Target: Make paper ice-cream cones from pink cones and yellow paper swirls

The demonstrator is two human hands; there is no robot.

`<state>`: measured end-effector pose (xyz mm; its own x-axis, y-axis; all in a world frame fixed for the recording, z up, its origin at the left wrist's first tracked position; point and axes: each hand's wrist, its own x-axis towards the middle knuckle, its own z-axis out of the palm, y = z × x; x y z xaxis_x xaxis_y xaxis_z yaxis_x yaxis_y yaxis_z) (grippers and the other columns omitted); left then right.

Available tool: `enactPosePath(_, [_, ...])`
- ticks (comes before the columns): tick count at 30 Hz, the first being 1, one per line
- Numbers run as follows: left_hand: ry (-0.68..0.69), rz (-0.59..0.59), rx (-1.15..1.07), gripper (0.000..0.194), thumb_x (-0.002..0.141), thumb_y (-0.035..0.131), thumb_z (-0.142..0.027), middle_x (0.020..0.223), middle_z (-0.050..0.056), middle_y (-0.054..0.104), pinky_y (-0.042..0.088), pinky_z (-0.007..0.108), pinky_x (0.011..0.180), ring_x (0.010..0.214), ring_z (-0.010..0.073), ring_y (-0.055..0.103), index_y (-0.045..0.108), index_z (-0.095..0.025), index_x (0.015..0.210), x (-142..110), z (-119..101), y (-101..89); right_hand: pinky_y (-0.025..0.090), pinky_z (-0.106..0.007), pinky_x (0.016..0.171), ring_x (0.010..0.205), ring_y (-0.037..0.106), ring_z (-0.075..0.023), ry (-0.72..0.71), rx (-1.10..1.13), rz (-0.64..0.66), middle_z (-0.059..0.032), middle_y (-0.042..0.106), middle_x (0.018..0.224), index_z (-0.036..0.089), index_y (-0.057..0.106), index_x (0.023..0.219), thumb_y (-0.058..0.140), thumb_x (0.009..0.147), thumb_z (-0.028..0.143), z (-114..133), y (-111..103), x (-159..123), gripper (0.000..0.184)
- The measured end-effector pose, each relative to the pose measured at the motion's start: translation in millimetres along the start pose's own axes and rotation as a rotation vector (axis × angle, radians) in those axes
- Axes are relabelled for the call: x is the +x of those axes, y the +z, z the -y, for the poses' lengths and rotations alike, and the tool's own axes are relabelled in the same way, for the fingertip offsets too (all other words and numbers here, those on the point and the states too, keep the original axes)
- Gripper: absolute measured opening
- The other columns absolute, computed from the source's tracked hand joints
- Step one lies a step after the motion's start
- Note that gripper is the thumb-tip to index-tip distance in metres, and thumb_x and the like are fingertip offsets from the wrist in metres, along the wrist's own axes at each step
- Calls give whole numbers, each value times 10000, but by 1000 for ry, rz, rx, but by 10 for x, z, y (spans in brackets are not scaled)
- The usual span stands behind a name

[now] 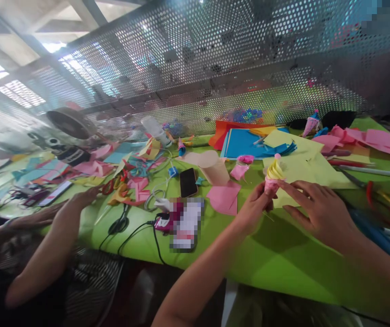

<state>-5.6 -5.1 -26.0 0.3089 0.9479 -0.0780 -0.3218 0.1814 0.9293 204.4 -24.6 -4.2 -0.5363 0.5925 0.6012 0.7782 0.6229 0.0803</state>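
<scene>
My left hand [254, 206] pinches a small paper flower [273, 175] with yellow petals on a pink base, held just above the green table [276, 259]. My right hand [317, 209] sits close on the flower's right, fingers spread and reaching toward it, fingertips at its base. A pale yellow sheet [303, 168] lies under and behind the flower. A pink paper square [224, 197] rests to the left of my left hand.
Another person's arms [51, 227] stretch over the table at the left, near scissors [121, 222] and paper scraps. A phone [188, 182], a paper cone [211, 167], blue and orange sheets [245, 141], pens [365, 170] and cables lie around. A perforated metal screen [215, 68] backs the table.
</scene>
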Motion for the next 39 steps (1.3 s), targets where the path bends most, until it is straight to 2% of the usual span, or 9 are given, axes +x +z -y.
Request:
enactPosePath(7, [-47,-42,-80,572,847,846,-593,910,10,624,364,239,646,701,82,482,690,-167,1194,-38,28,-50,510,-442,835,1012,716,-318,-18,25,47,-146,713,1261,255,278,1733,567,1087,315,50,61,-17,711])
enactPosePath(13, [-113,-67,-226,643,755,926,-577,898,28,652,352,240,621,691,87,513,709,-139,1172,-21,71,-84,529,-448,897,1084,709,-310,44,130,14,-128,715,1261,278,330,1711,550,1097,321,21,52,-70,654])
enactPosePath(19, [-119,-31,-237,560,818,894,-535,921,44,659,377,248,631,726,102,545,722,-136,1171,-57,73,-83,543,-462,864,1051,716,-325,20,99,13,-144,719,1237,264,281,1735,534,1100,324,3,80,-69,687])
enactPosePath(24, [-151,-48,-260,649,751,933,-569,908,45,673,365,240,610,696,100,547,708,-139,1181,-51,78,-78,549,-461,861,1061,721,-327,20,98,13,-144,720,1253,274,251,1749,523,1101,336,-18,95,-85,706])
enactPosePath(28, [-147,-41,-265,599,761,927,-569,870,31,654,342,242,593,645,85,517,696,-132,1100,-41,95,-79,551,-455,849,1074,726,-328,12,115,5,-144,728,1266,262,223,1759,523,1099,339,-16,118,-76,729])
enactPosePath(35, [-157,-34,-308,604,757,937,-559,876,32,651,358,243,609,674,95,549,689,-127,1098,-69,66,-64,564,-434,869,1082,732,-303,34,185,-3,-120,737,1270,302,302,1733,537,1094,331,-8,117,-89,681])
enactPosePath(39, [-160,-6,-315,609,756,936,-563,883,39,667,377,247,614,680,106,572,697,-130,1112,-62,73,-88,581,-430,853,1080,738,-301,56,204,-3,-121,741,1270,302,290,1738,550,1089,338,-27,106,-118,700])
